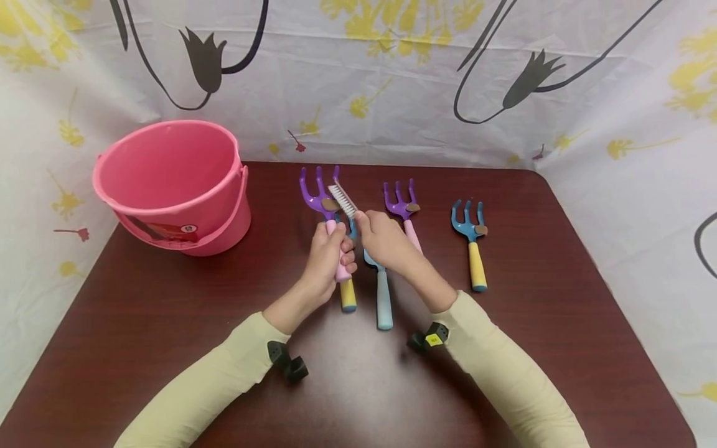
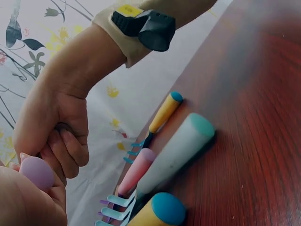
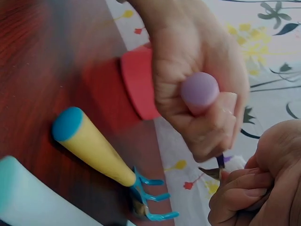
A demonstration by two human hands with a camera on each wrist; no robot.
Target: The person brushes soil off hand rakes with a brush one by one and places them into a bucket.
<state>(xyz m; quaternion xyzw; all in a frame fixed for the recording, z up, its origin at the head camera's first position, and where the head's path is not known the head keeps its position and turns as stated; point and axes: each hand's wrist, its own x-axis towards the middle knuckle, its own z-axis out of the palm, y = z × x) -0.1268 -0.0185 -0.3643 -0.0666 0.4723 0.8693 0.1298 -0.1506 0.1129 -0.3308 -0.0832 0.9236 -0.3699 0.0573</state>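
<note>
Above the tabletop (image 1: pixel 224 323), gripping a purple rake (image 1: pixel 329 214) by its pink handle in the left hand (image 1: pixel 322 262), grasping a white-bristled brush (image 1: pixel 344 200) near the tines with the right hand (image 1: pixel 386 241). Apparently brushing; next, probably work bristles across the brown patch (image 1: pixel 330 204).

Brush (image 1: pixel 343 199), handle hidden in right hand (image 1: pixel 386 241); central yellow-handled fork (image 1: pixel 348 295), partly behind left hand (image 1: pixel 325 258); sleeves (image 1: pixel 213 379), cropped at head view's lower edge; label (image 1: pixel 187 229) on pink bucket (image 1: pixel 215 202), illegibly small.
</note>
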